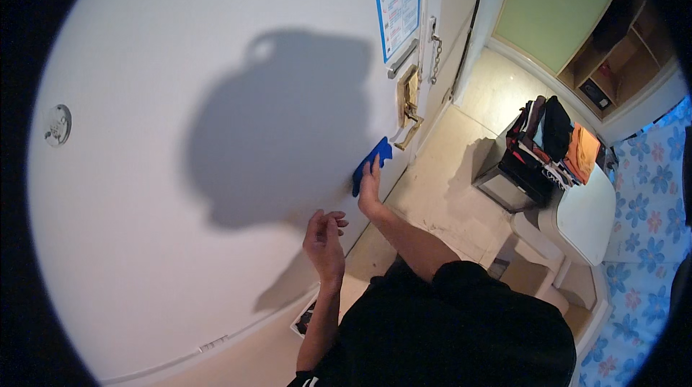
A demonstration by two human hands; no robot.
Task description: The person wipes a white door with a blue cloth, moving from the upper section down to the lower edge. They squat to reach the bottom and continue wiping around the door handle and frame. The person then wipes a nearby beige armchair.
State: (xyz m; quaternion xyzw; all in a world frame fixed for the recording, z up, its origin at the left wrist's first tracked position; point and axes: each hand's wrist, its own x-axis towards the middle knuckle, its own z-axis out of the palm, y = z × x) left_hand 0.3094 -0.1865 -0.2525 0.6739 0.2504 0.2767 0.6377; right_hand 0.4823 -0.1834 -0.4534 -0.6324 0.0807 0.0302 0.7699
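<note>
My right hand (370, 187) presses a blue cloth (373, 162) against a white door (303, 257), just below and left of a brass lever handle (412, 132). Its fingers lie over the cloth. Nothing shows in my left hand (323, 243), which is raised close to the white surface, lower and to the left of the cloth. Its fingers are loosely bent and slightly apart. A faint brownish smudge (297, 216) marks the surface near the left fingertips. My head and body cast a large shadow across the door.
Above the handle are a metal bar (403, 58), a blue printed notice (399, 8) and a door chain (436, 59). Folded clothes (551, 138) are stacked to the right, beside a rounded white tabletop (586, 219). Behind them stands an open shelf unit (621, 65). A floral curtain (649, 192) hangs at far right.
</note>
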